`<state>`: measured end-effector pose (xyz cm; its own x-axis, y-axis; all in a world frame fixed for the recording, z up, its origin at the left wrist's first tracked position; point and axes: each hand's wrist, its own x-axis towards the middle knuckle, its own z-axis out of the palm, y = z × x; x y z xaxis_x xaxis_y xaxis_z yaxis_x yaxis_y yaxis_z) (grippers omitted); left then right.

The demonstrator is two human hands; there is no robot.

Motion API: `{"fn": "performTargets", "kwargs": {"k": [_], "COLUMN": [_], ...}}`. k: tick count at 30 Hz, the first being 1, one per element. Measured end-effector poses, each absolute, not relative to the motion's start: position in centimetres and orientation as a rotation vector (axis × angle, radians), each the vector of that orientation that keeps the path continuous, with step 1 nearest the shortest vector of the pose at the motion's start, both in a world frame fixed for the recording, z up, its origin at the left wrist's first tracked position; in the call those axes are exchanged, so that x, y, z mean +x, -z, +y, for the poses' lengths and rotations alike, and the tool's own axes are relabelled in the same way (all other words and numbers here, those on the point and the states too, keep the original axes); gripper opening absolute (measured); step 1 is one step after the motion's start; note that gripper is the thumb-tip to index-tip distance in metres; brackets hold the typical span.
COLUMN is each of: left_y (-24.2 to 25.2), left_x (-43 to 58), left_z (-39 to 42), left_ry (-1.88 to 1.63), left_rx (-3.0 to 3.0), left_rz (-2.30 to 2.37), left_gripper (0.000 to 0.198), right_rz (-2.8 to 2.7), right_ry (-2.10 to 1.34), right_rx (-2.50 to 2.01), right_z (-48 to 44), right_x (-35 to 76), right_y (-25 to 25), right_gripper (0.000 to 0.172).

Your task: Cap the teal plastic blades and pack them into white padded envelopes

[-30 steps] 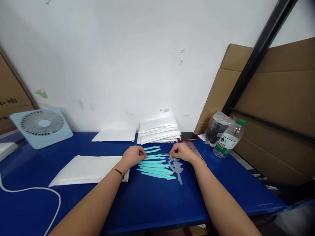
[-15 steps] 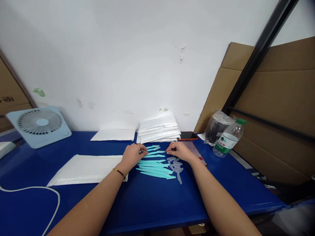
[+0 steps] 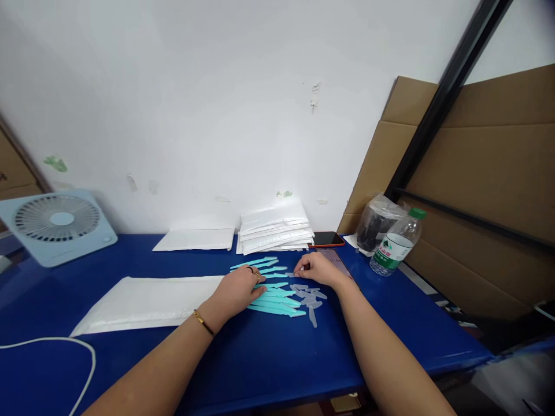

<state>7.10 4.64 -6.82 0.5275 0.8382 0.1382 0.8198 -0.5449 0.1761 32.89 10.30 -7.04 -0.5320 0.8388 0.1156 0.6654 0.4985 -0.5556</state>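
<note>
Several turquoise eyebrow razors [image 3: 277, 309] lie side by side on the blue table, their tips pointing right. Over their handle ends my left hand [image 3: 238, 289] is bent down, its fingers closed on one razor in the upper part of the row; the fingers partly hide the grip. My right hand [image 3: 315, 268] pinches a small translucent blade cap [image 3: 289, 275] right at that razor's tip. Whether the cap sits on the blade cannot be made out. Just below my right hand is a loose pile of similar translucent caps [image 3: 309, 297].
Left of the razors lies a white padded mailer [image 3: 147, 300]. More mailers [image 3: 275, 228] are stacked by the wall. Two phones, one red-edged [image 3: 327, 239], lie behind my right hand. A water bottle [image 3: 394, 245] stands at right, a blue fan [image 3: 60, 222] at left, with a white cable [image 3: 93, 364].
My left hand has shifted nearer, down over the razors. My right hand now shows a translucent cap at its fingertips, by a razor's tip. The view has turned slightly right.
</note>
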Motion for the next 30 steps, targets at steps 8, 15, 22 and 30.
{"fn": "performTargets", "kwargs": {"k": [8, 15, 22, 30], "left_y": [6.8, 6.7, 6.5, 6.4], "left_x": [6.8, 6.8, 6.6, 6.5], "left_z": [4.7, 4.7, 4.8, 4.8], "left_ry": [-0.327, -0.336, -0.331, -0.420], "left_rx": [2.584, 2.598, 2.540, 2.590], "left_rz": [1.476, 1.457, 1.393, 1.428], "left_gripper": [0.036, 0.030, 0.038, 0.043], "right_rz": [-2.410, -2.438, -2.378, -2.324], "right_ry": [-0.483, -0.380, -0.431, -0.525], "right_rx": [-1.285, -1.302, -1.196, -1.165], "right_z": [9.5, 9.4, 10.0, 10.2], "right_x": [31.9, 32.0, 30.3, 31.8], "right_y": [7.0, 6.6, 7.8, 6.7], "right_gripper": [0.010, 0.009, 0.011, 0.017]}}
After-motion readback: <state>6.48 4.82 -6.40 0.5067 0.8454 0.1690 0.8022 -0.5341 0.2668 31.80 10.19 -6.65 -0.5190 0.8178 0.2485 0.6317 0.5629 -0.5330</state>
